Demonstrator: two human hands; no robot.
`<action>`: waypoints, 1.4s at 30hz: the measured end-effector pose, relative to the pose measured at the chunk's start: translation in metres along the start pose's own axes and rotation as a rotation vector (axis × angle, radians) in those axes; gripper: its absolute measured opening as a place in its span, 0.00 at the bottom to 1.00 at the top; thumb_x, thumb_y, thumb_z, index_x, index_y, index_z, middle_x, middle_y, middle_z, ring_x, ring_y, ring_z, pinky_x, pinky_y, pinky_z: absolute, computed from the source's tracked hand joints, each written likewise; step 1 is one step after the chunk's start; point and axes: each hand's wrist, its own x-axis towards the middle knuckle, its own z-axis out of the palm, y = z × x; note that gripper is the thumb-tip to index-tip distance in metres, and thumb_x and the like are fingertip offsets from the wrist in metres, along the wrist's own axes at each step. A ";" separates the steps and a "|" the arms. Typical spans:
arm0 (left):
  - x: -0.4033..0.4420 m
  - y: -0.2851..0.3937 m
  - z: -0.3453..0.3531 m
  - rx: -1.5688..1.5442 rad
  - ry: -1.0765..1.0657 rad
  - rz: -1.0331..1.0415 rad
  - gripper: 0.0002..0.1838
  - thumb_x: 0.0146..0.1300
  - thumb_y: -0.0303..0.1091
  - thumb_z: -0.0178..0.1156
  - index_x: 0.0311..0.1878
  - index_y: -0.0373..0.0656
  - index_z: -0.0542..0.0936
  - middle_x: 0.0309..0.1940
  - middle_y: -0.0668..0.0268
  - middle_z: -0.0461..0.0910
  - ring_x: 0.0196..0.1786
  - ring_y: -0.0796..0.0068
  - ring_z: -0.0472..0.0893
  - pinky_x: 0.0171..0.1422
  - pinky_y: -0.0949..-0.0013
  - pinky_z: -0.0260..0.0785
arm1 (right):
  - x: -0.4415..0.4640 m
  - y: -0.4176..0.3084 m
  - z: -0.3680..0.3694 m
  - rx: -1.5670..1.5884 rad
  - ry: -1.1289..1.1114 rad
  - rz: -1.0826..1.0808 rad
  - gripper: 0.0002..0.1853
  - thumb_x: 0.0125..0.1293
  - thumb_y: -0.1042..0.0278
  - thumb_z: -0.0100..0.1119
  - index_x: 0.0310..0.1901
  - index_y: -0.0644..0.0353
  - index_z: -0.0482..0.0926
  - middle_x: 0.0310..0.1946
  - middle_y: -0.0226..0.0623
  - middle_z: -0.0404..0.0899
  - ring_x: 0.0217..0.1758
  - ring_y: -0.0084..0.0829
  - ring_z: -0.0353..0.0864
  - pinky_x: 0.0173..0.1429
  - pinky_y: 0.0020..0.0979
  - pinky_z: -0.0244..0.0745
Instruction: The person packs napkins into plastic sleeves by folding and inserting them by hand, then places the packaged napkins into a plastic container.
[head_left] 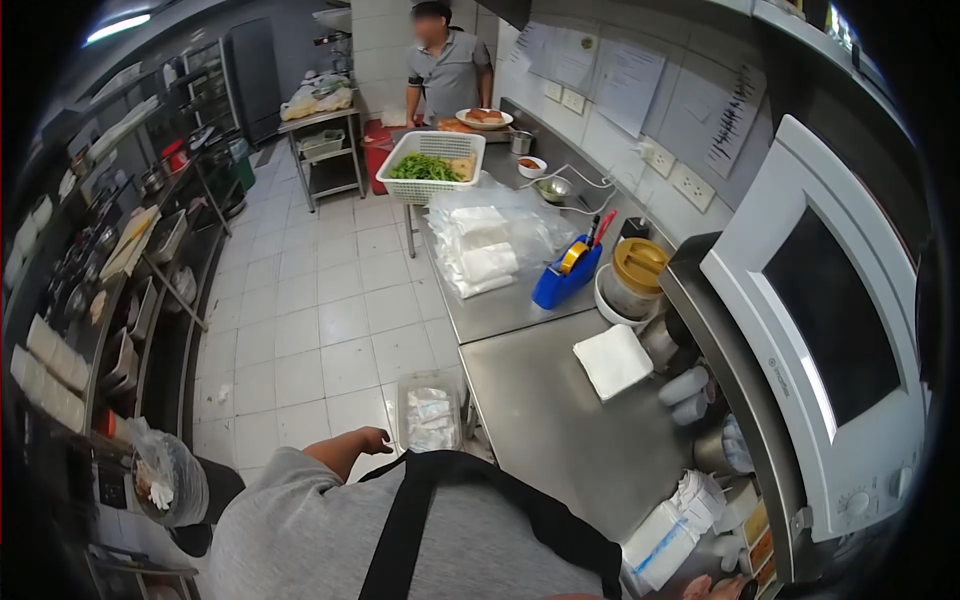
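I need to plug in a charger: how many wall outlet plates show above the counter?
4: farthest plate, its neighbour, a third plate nearer the microwave, and a fourth plate nearest it. More may be hidden.

fluorescent tube (117,29) glowed white at ten o'clock, floor tiles (345,318) looked bright, metal shelving (186,305) sat dim at nine, microwave oven (836,310) caught streaked glare at three, fisheye edges curved into black
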 end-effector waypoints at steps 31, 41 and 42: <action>0.005 0.023 0.005 0.014 0.031 0.048 0.38 0.50 0.61 0.68 0.61 0.49 0.75 0.54 0.56 0.79 0.58 0.56 0.77 0.63 0.60 0.68 | -0.028 -0.033 0.020 0.344 0.019 0.040 0.19 0.59 0.63 0.65 0.49 0.64 0.76 0.46 0.41 0.78 0.54 0.42 0.74 0.62 0.54 0.70; 0.015 0.019 0.010 0.024 -0.008 0.061 0.38 0.48 0.62 0.68 0.60 0.51 0.77 0.54 0.56 0.79 0.58 0.55 0.77 0.64 0.59 0.67 | -0.073 -0.039 0.067 0.174 -0.021 -0.087 0.22 0.56 0.66 0.67 0.50 0.65 0.74 0.47 0.43 0.76 0.55 0.44 0.72 0.63 0.55 0.67; 0.017 0.018 0.013 0.023 -0.009 0.073 0.38 0.48 0.63 0.68 0.60 0.51 0.77 0.54 0.56 0.79 0.59 0.55 0.77 0.64 0.58 0.67 | -0.079 -0.042 0.074 0.148 -0.030 -0.101 0.22 0.56 0.67 0.67 0.50 0.66 0.74 0.47 0.44 0.75 0.55 0.44 0.72 0.63 0.55 0.67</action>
